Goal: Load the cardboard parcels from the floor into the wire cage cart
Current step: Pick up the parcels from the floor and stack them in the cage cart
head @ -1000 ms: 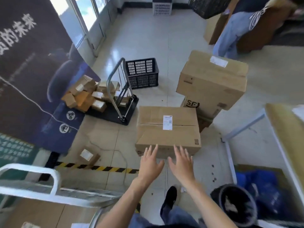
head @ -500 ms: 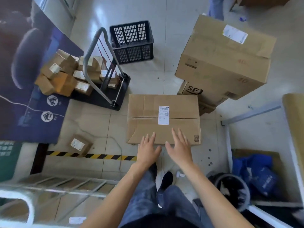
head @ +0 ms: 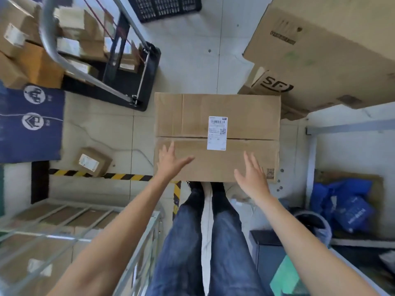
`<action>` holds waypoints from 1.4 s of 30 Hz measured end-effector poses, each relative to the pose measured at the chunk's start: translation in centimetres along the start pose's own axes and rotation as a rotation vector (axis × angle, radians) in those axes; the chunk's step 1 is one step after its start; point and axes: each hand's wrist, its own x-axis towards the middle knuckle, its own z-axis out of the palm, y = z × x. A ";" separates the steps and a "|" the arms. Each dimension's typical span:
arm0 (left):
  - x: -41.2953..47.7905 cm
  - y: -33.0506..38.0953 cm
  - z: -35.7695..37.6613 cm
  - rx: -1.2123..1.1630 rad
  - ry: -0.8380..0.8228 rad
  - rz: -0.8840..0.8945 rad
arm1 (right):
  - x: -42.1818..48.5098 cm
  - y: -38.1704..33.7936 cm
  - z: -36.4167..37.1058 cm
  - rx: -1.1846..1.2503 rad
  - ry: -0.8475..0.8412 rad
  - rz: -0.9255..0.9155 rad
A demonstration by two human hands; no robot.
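**Both hands open above large floor parcel**

Left hand [head: 171, 162]: fingers spread, palm facing inward, positioned over the near left part of the large parcel [head: 217, 137]. It grips nothing; whether it touches the cardboard cannot be told.

Right hand [head: 252, 178]: fingers extended and slightly apart, palm facing inward, over the near right part of the same parcel. It grips nothing; contact likewise cannot be told.

The large parcel lies flat on the tiled floor [head: 188, 67], directly ahead of the person's feet, its near edge just beyond the shoes. Its top flaps are closed along a central seam, and a white shipping label [head: 217, 133] sits across that seam, right of centre.

Wire cage cart [head: 74, 227]: near left, beside the left forearm, with cardboard visible inside it through the bars.

A small parcel [head: 93, 161] lies on the floor to the left, on a yellow-and-black hazard stripe [head: 119, 176].

Far left, a platform trolley [head: 126, 82] carries several small boxes. Far right, a big carton [head: 333, 54] rests on a box marked SF [head: 271, 84], which stands just beside the large parcel's far right corner. A black plastic crate [head: 166, 7] stands at the far edge.
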 end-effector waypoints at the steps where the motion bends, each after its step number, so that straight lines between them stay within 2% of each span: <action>1: 1.4 -0.5 0.2 -0.002 0.040 -0.041 | 1.1 1.0 0.4 -0.048 -0.020 0.005; 4: 4.8 -3.0 0.6 -0.021 0.167 -0.153 | 4.4 4.0 0.7 -0.157 0.000 0.092; 7: 7.1 -6.1 1.0 -0.230 0.146 -0.183 | 6.9 6.7 0.5 -0.165 0.098 0.165; 9: 7.8 -7.7 1.5 -0.413 0.112 -0.191 | 8.0 8.4 0.3 -0.055 0.113 0.219; 12: 7.9 -8.4 1.4 -0.519 0.083 -0.226 | 8.6 9.9 0.1 0.256 0.079 0.379; 14: 7.5 -8.2 1.1 -0.545 0.070 -0.239 | 9.0 10.4 -0.5 0.323 0.052 0.450; 17: 5.8 -7.4 0.1 -0.575 0.135 -0.232 | 9.0 9.7 -2.1 0.359 0.089 0.435; 24: -3.7 -7.4 -7.8 -0.694 0.295 -0.243 | 4.3 1.3 -6.7 0.378 0.136 0.208; 33: -25.8 -13.8 -21.1 -0.881 0.767 -0.262 | -7.3 -18.7 -10.7 0.265 0.096 -0.282; 38: -40.5 -22.1 -22.2 -1.016 0.971 -0.321 | -16.9 -26.9 -7.0 0.154 -0.001 -0.501; 42: -52.6 -30.9 -18.1 -1.110 1.172 -0.424 | -26.5 -30.0 0.2 0.094 -0.112 -0.671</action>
